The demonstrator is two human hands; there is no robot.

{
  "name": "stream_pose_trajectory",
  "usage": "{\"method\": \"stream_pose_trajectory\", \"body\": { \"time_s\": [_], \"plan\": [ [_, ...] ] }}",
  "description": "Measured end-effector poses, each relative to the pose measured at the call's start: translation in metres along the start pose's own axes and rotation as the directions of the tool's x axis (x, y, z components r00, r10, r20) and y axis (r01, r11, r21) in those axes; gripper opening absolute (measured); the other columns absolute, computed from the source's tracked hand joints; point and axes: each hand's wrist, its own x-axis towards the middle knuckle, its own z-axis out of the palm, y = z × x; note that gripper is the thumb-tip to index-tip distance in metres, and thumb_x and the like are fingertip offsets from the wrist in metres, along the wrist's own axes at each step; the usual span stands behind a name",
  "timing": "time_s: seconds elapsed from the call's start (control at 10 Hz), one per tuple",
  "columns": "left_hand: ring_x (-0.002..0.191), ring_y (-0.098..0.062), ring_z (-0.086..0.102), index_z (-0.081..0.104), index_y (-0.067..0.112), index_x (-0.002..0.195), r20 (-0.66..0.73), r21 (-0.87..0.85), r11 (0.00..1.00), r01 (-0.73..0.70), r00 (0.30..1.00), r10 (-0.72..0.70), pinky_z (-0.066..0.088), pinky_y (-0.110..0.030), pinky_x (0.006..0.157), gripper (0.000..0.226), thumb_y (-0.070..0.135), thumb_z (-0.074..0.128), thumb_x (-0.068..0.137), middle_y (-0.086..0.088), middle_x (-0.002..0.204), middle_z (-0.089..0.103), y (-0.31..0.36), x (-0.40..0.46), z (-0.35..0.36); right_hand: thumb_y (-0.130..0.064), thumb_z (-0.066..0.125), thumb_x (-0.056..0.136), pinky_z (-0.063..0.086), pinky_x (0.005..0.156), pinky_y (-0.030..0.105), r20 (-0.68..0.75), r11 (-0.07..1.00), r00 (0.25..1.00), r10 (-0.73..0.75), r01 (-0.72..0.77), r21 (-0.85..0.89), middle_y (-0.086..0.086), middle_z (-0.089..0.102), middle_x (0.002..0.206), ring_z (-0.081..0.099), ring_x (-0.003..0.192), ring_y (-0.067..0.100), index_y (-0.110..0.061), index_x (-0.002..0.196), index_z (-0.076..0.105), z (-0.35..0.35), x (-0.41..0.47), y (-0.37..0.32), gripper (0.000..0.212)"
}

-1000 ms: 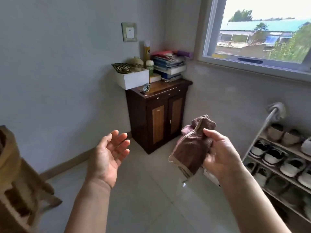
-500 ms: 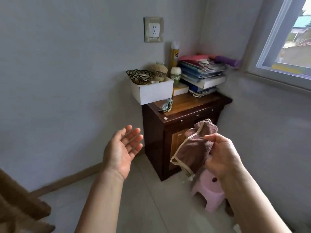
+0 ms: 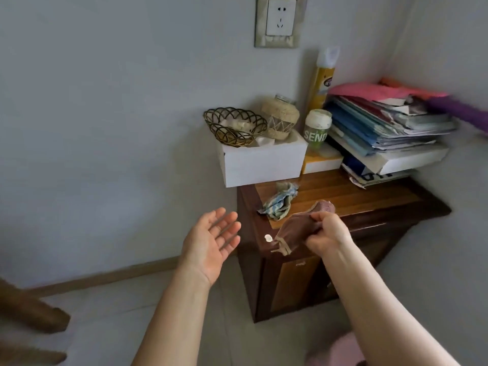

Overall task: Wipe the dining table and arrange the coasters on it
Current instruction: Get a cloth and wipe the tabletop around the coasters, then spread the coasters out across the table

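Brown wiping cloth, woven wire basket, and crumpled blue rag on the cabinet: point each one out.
Brown wiping cloth (image 3: 294, 228), head view, middle of the hanging fabric.
Woven wire basket (image 3: 234, 127), head view, its front rim.
Crumpled blue rag (image 3: 279, 202), head view, centre of the bundle.

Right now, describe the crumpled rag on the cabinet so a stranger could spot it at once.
Find the dark wooden cabinet in the corner. On its top, in front of the white box, lies the crumpled rag. It is blue and white and lies loose, unlike the brown cloth gripped in the right hand.
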Motion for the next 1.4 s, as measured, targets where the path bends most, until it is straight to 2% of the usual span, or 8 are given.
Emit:
{"method": "stream_pose_trajectory", "body": {
  "time_s": [0.1,0.3,0.4,0.5,0.6,0.8,1.1,1.4],
  "plan": [
    [0.091,-0.020,0.066,0.061,0.015,0.109,-0.060,-0.027,1.000,-0.005,0.998,0.004,0.049,-0.035,0.083,0.023,0.025,0.043,0.101,-0.005,0.101,0.071,0.000,0.043,0.031,-0.002,0.055,0.091,0.039,0.108,0.043,-0.036,0.994,0.999,-0.005,0.001,-0.114,0.016,0.055,0.136,0.051,0.124,0.029,-0.003,0.131,0.052,0.025,0.059,-0.026,0.040],
    [0.092,-0.019,0.067,0.062,0.015,0.107,-0.167,-0.033,0.999,-0.015,0.986,0.009,0.050,-0.034,0.079,0.022,0.025,0.044,0.100,-0.005,0.100,0.072,0.001,0.093,0.057,-0.022,0.058,0.090,0.034,0.111,0.046,0.007,0.960,0.997,0.082,-0.078,-0.268,0.009,0.048,0.145,0.043,0.136,0.030,-0.010,0.115,0.056,0.060,0.131,-0.043,0.027],
    [0.094,-0.020,0.067,0.062,0.015,0.110,-0.209,-0.050,0.998,-0.032,0.978,0.020,0.050,-0.035,0.080,0.023,0.025,0.043,0.101,-0.005,0.102,0.072,0.004,0.101,0.054,-0.014,0.050,0.090,0.034,0.110,0.042,0.062,0.968,0.997,0.042,-0.025,-0.249,0.012,0.040,0.152,0.038,0.139,0.029,-0.002,0.121,0.057,0.064,0.159,-0.037,0.035],
    [0.093,-0.019,0.067,0.062,0.015,0.111,-0.227,-0.086,0.995,-0.058,0.973,0.037,0.050,-0.034,0.078,0.024,0.025,0.043,0.100,-0.004,0.102,0.072,0.010,0.103,0.047,-0.010,0.050,0.090,0.046,0.099,0.051,0.010,0.954,0.990,-0.142,0.139,-0.264,0.025,0.053,0.136,0.053,0.124,0.042,0.004,0.130,0.052,0.080,0.117,-0.036,0.042],
    [0.092,-0.018,0.068,0.063,0.016,0.109,-0.247,-0.116,0.988,-0.105,0.966,0.074,0.050,-0.034,0.076,0.023,0.026,0.044,0.099,-0.003,0.099,0.073,0.019,0.094,0.033,-0.008,0.047,0.097,0.051,0.097,0.045,0.099,0.949,0.988,-0.119,0.142,-0.280,0.020,0.059,0.128,0.061,0.115,0.031,-0.002,0.121,0.056,0.093,0.100,-0.032,0.026],
    [0.090,-0.016,0.065,0.063,0.018,0.104,-0.299,-0.182,0.954,-0.239,0.938,0.178,0.047,-0.033,0.083,0.023,0.026,0.042,0.098,-0.001,0.099,0.070,0.047,0.038,-0.017,-0.009,0.039,0.100,0.049,0.086,0.034,0.392,0.938,0.919,0.041,0.100,-0.332,0.008,0.067,0.114,0.064,0.103,0.022,-0.009,0.131,0.054,0.131,0.028,0.008,0.035],
    [0.088,-0.019,0.065,0.061,0.017,0.106,-0.545,-0.155,0.848,-0.506,0.760,0.354,0.048,-0.033,0.082,0.020,0.023,0.045,0.096,-0.004,0.097,0.071,0.082,-0.126,-0.155,-0.014,0.040,0.100,0.047,0.071,0.028,0.633,0.906,0.707,0.314,-0.024,-0.423,0.000,0.072,0.079,0.066,0.076,0.015,-0.017,0.100,0.060,0.162,-0.119,0.145,0.020],
    [0.099,-0.023,0.069,0.065,0.015,0.111,-0.753,-0.045,0.743,-0.668,0.511,0.414,0.052,-0.038,0.088,0.025,0.027,0.048,0.099,-0.006,0.104,0.075,0.087,-0.290,-0.297,-0.014,0.036,0.099,0.046,0.071,0.029,0.667,0.807,0.537,0.516,-0.045,-0.589,0.005,0.067,0.094,0.063,0.081,0.018,-0.014,0.101,0.060,0.163,-0.253,0.312,0.025]
  ]
}}
